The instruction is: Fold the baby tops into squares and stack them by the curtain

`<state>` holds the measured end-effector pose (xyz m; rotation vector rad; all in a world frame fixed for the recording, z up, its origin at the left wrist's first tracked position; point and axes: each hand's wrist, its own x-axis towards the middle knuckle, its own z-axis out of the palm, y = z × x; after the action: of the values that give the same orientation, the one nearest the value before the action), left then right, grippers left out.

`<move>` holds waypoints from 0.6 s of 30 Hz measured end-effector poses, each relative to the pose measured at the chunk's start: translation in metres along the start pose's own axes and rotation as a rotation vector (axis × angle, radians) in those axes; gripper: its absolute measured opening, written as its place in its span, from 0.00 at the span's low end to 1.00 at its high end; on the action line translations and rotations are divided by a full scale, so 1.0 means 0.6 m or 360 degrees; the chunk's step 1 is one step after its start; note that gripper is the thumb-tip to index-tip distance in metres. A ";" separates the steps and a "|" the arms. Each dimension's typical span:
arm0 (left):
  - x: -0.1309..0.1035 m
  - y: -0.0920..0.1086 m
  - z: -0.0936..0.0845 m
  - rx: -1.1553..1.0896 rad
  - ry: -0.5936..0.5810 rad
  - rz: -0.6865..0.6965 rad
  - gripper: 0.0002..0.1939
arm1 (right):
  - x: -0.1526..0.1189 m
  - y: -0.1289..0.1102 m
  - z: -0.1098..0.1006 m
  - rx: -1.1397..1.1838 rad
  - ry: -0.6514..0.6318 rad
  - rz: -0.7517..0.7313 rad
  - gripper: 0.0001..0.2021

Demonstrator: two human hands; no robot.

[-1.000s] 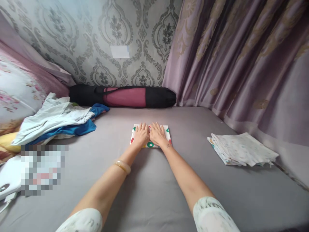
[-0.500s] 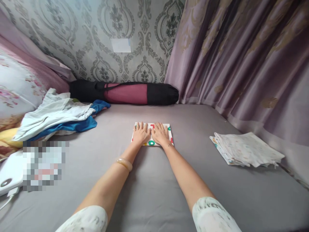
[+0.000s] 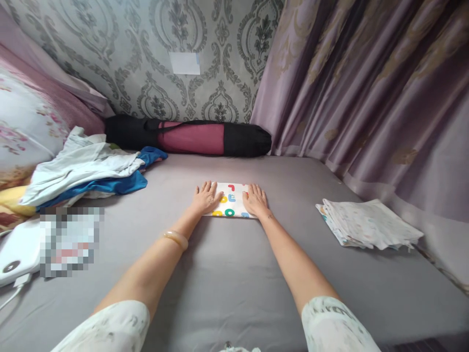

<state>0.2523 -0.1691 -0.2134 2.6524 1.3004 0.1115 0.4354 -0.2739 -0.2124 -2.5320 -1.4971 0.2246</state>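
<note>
A folded white cloth (image 3: 232,199) printed with colourful letters lies on the grey bed sheet (image 3: 234,274), in front of me. My left hand (image 3: 208,198) rests flat over its left edge, fingers stretched out. Over the right edge lies my right hand (image 3: 257,199), likewise flat with the fingers extended. The middle of the cloth shows between the two hands; its side edges are partly hidden under them.
Folded thin cloths (image 3: 368,222) lie in a stack at the right. White and blue clothes (image 3: 88,166) are heaped at the left, near a white power bank (image 3: 22,252) with a cable. A black and maroon roll bag (image 3: 190,138) lies along the wall.
My hands have slid apart from the middle of the folded cloth, the left one leftward and the right one rightward, to its side edges. More of the print shows.
</note>
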 end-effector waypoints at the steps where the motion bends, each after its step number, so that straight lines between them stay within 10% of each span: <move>1: 0.000 -0.001 -0.003 0.0024 -0.0019 0.0012 0.37 | -0.001 0.001 -0.002 -0.0014 -0.0008 -0.0004 0.31; 8: -0.027 0.053 -0.012 0.0158 0.0217 -0.0043 0.35 | -0.033 -0.054 -0.016 -0.0064 0.0234 -0.0138 0.29; 18: -0.057 0.074 0.028 0.0084 0.0147 -0.0026 0.31 | -0.057 -0.092 0.014 0.0024 0.0046 -0.0174 0.29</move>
<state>0.2685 -0.2250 -0.2208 2.7099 1.3709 0.2020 0.3704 -0.2772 -0.2064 -2.4221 -1.6108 0.1814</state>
